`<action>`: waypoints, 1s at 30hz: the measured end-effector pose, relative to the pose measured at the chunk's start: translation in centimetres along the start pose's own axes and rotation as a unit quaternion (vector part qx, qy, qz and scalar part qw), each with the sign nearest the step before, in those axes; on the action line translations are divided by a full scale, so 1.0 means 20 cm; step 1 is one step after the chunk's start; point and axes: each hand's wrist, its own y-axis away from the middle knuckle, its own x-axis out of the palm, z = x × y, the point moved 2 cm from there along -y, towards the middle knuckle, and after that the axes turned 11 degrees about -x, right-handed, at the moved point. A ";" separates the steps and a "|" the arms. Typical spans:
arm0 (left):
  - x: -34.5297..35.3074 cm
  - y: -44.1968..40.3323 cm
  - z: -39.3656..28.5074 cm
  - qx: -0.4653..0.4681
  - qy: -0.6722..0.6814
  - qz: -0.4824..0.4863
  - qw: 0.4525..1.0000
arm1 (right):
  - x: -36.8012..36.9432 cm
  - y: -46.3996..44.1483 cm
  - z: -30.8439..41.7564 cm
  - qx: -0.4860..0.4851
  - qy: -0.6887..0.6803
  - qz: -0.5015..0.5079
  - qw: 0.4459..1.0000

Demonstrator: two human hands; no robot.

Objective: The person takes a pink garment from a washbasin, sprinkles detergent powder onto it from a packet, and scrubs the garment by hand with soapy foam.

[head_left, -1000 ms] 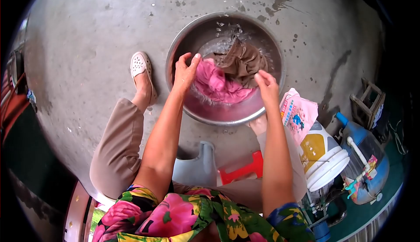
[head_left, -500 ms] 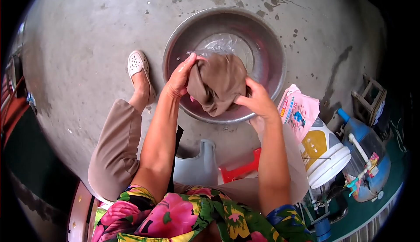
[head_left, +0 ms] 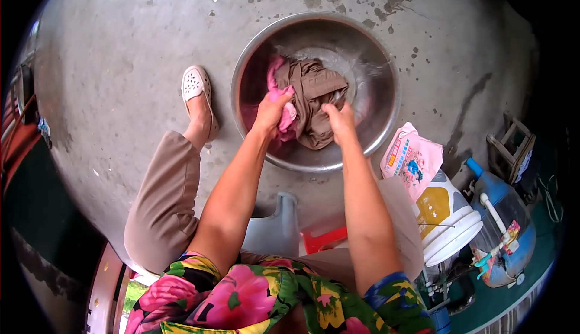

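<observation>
Grip: left hand (head_left: 271,113) grasps pink cloth (head_left: 276,74); right hand (head_left: 341,122) touches brown cloth (head_left: 311,83) at right, hold unclear. Metal basin (head_left: 376,107): placed ahead, seemingly within both hands' easy reach.

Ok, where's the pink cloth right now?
In the head view, the pink cloth is in the left half of the basin, in the left hand and against the brown cloth.
</observation>
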 end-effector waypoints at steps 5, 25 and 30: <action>-0.03 0.21 -0.14 -0.120 0.197 0.147 0.962 | 0.04 0.36 -0.07 0.231 -0.401 0.064 0.884; 0.24 1.66 -0.92 0.290 -0.330 0.232 0.868 | -0.35 1.01 1.08 -0.482 0.030 0.097 0.870; 0.21 1.88 -1.02 0.310 -0.404 0.243 0.826 | -0.49 1.11 1.28 -0.408 -0.091 0.057 0.907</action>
